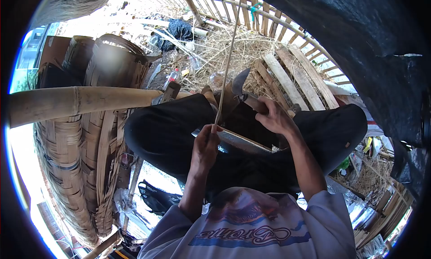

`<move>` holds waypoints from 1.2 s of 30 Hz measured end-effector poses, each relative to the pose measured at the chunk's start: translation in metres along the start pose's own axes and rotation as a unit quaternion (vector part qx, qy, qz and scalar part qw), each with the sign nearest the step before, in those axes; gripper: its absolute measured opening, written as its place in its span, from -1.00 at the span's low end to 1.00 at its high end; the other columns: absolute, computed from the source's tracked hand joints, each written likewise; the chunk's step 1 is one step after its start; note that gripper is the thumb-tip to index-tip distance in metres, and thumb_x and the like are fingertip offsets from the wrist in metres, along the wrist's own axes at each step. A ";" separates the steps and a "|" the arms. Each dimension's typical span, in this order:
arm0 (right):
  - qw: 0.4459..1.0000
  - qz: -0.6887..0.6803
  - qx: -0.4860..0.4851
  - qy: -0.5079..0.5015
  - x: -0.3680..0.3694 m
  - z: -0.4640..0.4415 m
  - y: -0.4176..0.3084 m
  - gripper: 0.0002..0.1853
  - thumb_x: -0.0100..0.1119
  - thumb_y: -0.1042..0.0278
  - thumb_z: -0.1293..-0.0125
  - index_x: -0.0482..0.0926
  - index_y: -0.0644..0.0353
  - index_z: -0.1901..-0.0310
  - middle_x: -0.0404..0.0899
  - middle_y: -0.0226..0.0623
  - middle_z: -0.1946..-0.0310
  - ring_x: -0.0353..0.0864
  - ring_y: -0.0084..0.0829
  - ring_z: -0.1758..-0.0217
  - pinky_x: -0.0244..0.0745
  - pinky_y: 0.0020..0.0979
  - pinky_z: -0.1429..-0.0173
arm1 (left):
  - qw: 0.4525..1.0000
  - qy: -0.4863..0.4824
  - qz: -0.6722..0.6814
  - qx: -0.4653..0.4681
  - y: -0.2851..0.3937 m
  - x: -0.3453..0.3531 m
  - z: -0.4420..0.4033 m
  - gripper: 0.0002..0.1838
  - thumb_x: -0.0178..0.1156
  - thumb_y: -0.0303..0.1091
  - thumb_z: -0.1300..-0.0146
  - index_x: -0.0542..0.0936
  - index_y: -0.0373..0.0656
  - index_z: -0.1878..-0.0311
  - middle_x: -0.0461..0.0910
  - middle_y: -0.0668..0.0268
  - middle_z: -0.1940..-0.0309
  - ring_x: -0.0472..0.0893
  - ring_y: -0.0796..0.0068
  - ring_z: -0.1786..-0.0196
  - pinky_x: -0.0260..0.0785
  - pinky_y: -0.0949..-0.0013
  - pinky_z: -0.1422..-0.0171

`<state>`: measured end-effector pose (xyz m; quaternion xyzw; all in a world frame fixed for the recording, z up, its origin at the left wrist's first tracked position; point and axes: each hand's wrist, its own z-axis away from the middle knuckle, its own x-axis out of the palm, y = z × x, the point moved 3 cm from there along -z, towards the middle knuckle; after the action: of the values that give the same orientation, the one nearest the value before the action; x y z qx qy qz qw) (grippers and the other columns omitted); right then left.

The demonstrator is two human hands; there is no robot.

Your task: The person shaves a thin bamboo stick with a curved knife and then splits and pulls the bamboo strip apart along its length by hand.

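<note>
My left hand (205,147) is closed around the lower end of a long thin bamboo strip (229,61), which rises away from me toward the top of the view. My right hand (274,118) grips the wooden handle of a curved-blade knife (241,82). Its blade points up and forward, just right of the strip and apart from it. Both hands are over my crossed legs in dark trousers (157,126). Between my knees lies a flat piece with a pale edge (247,141), partly hidden; I cannot tell what it is.
A thick bamboo pole (90,101) runs across on the left, by rolled woven bamboo mats (65,147). Wooden slats (294,75) and straw (242,43) lie ahead, near a plastic bottle (171,77). A slatted bamboo fence (269,17) curves behind. Dark sheeting (372,48) hangs at right.
</note>
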<state>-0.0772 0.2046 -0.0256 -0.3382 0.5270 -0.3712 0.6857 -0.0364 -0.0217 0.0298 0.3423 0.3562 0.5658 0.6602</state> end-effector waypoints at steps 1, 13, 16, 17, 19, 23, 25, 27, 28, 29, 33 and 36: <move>0.998 0.039 0.012 0.041 -0.006 0.000 -0.004 -0.58 0.28 0.11 -0.12 0.56 0.23 0.07 0.65 0.00 0.28 0.67 -0.04 0.16 0.52 -0.14 0.04 | 1.000 0.000 -0.002 -0.002 -0.001 0.000 -0.002 -0.78 -0.03 -0.25 -0.50 0.51 -0.19 0.09 0.29 0.56 0.56 0.22 0.82 0.52 0.04 0.62 0.48; 0.968 0.250 0.019 0.024 -0.060 -0.053 -0.027 -0.60 0.39 0.05 -0.01 0.66 0.17 0.20 0.68 -0.04 0.35 0.68 -0.03 0.25 0.57 -0.17 0.12 | 0.984 0.066 -0.150 0.074 -0.005 0.006 -0.011 -0.72 0.01 -0.29 -0.46 0.57 -0.29 0.00 0.46 0.36 0.52 0.37 0.69 0.43 0.24 0.50 0.33; 0.957 0.288 -0.028 -0.029 -0.067 -0.068 -0.041 -0.61 0.42 0.11 0.02 0.66 0.20 0.22 0.67 -0.05 0.42 0.69 -0.07 0.32 0.57 -0.18 0.16 | 0.985 0.075 -0.147 0.054 -0.005 0.008 -0.013 -0.70 0.03 -0.28 -0.46 0.59 -0.28 -0.05 0.50 0.32 0.52 0.38 0.68 0.42 0.25 0.49 0.32; 0.956 0.291 -0.032 -0.032 -0.066 -0.070 -0.042 -0.61 0.42 0.11 0.02 0.66 0.20 0.22 0.67 -0.05 0.42 0.69 -0.07 0.32 0.57 -0.18 0.16 | 0.986 0.076 -0.144 0.048 -0.005 0.008 -0.014 -0.69 0.05 -0.27 -0.45 0.59 -0.28 -0.07 0.51 0.30 0.51 0.40 0.68 0.42 0.26 0.49 0.32; 0.950 0.298 -0.004 -0.097 -0.061 -0.075 -0.042 -0.66 0.39 0.16 0.02 0.67 0.20 0.25 0.67 -0.04 0.48 0.71 -0.11 0.37 0.59 -0.18 0.17 | 0.984 0.086 -0.144 0.051 -0.004 0.009 -0.015 -0.69 0.06 -0.27 -0.45 0.59 -0.28 -0.08 0.51 0.30 0.52 0.40 0.68 0.42 0.27 0.49 0.31; 0.919 0.363 -0.052 -0.144 -0.048 -0.068 -0.053 -0.77 0.33 0.25 0.01 0.68 0.16 0.31 0.66 -0.02 0.49 0.71 -0.07 0.39 0.62 -0.19 0.19 | 0.977 0.122 -0.136 0.114 -0.010 0.010 -0.019 -0.69 0.07 -0.27 -0.44 0.59 -0.27 -0.08 0.56 0.23 0.50 0.45 0.66 0.41 0.30 0.48 0.28; 0.948 0.306 -0.021 -0.084 -0.055 -0.085 -0.047 -0.73 0.35 0.21 0.04 0.68 0.17 0.31 0.65 0.00 0.51 0.69 -0.02 0.39 0.62 -0.17 0.20 | 0.978 0.121 -0.143 0.091 -0.011 0.011 -0.020 -0.69 0.07 -0.27 -0.44 0.59 -0.27 -0.08 0.60 0.19 0.46 0.48 0.65 0.39 0.32 0.48 0.27; 0.945 0.315 -0.059 -0.073 -0.048 -0.084 -0.047 -0.73 0.35 0.19 0.04 0.68 0.17 0.33 0.64 -0.01 0.55 0.69 -0.02 0.42 0.61 -0.15 0.19 | 0.978 0.116 -0.155 0.075 -0.008 0.010 -0.022 -0.69 0.07 -0.27 -0.44 0.59 -0.26 -0.07 0.63 0.14 0.42 0.50 0.65 0.38 0.33 0.48 0.25; 0.929 0.345 -0.081 -0.107 -0.038 -0.078 -0.046 -0.75 0.34 0.20 0.03 0.67 0.16 0.35 0.64 -0.02 0.56 0.69 -0.02 0.43 0.61 -0.15 0.20 | 0.978 0.114 -0.169 0.050 -0.008 0.009 -0.022 -0.70 0.07 -0.27 -0.44 0.60 -0.26 -0.07 0.64 0.12 0.40 0.52 0.64 0.37 0.34 0.48 0.24; 0.925 0.351 -0.086 -0.122 -0.035 -0.079 -0.043 -0.77 0.33 0.22 0.02 0.67 0.16 0.36 0.63 -0.02 0.57 0.69 -0.04 0.44 0.61 -0.16 0.20 | 0.976 0.111 -0.183 0.027 -0.007 0.009 -0.023 -0.70 0.06 -0.27 -0.44 0.60 -0.26 -0.06 0.65 0.11 0.39 0.53 0.64 0.36 0.35 0.47 0.24; 0.940 0.325 -0.072 -0.079 -0.044 -0.097 -0.039 -0.81 0.30 0.27 0.02 0.64 0.17 0.37 0.63 -0.08 0.60 0.70 -0.16 0.49 0.62 -0.17 0.25 | 0.980 0.116 -0.157 0.041 -0.010 0.009 -0.023 -0.70 0.06 -0.27 -0.44 0.61 -0.26 -0.04 0.60 0.19 0.49 0.49 0.66 0.39 0.32 0.48 0.28; 0.909 0.371 -0.124 -0.146 -0.024 -0.080 -0.032 -0.84 0.32 0.29 0.01 0.63 0.14 0.39 0.63 -0.16 0.61 0.69 -0.21 0.53 0.62 -0.19 0.31 | 0.982 0.110 -0.151 0.027 -0.015 0.009 -0.029 -0.71 0.05 -0.27 -0.44 0.61 -0.26 -0.02 0.53 0.27 0.56 0.45 0.68 0.44 0.30 0.49 0.32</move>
<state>-0.1642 0.2034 -0.0040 -0.2508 0.5501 0.0320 0.7959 -0.0526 -0.0130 0.0009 0.2381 0.4897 0.4834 0.6854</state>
